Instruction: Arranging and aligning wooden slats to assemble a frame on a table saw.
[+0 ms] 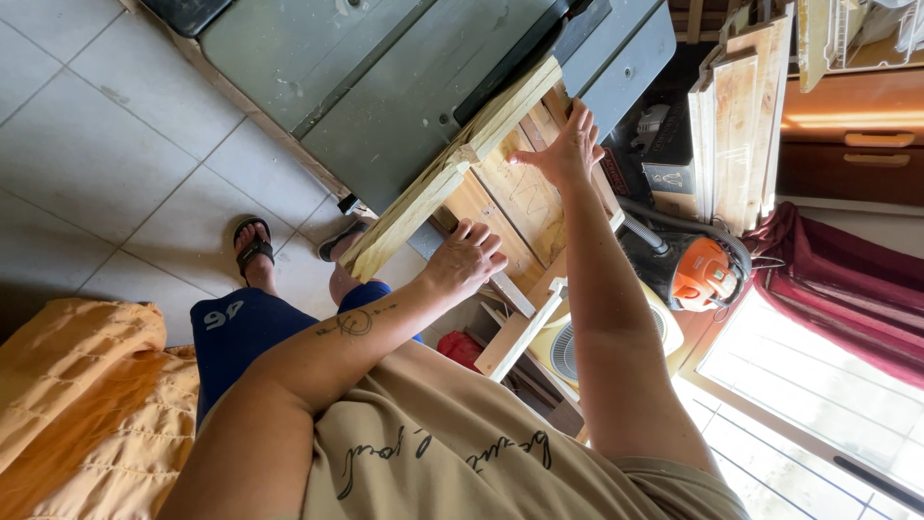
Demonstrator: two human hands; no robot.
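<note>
A wooden frame of pale thick planks point(438, 183) with a flat plywood panel point(525, 202) lies across the edge of a grey-green table saw point(385, 77). My left hand point(467, 255) grips the near edge of the panel, its fingers curled over the wood next to the thick plank's end. My right hand point(568, 149) lies flat on the panel's far part, fingers spread, holding nothing, close to the saw's fence.
An orange vacuum cleaner point(703, 274) with a grey hose stands to the right. Wooden boards point(736, 120) lean beyond it. A red curtain point(847, 279) hangs by a window. An orange cloth point(87, 404) lies at the lower left. My sandalled feet point(252, 246) stand on white tiles.
</note>
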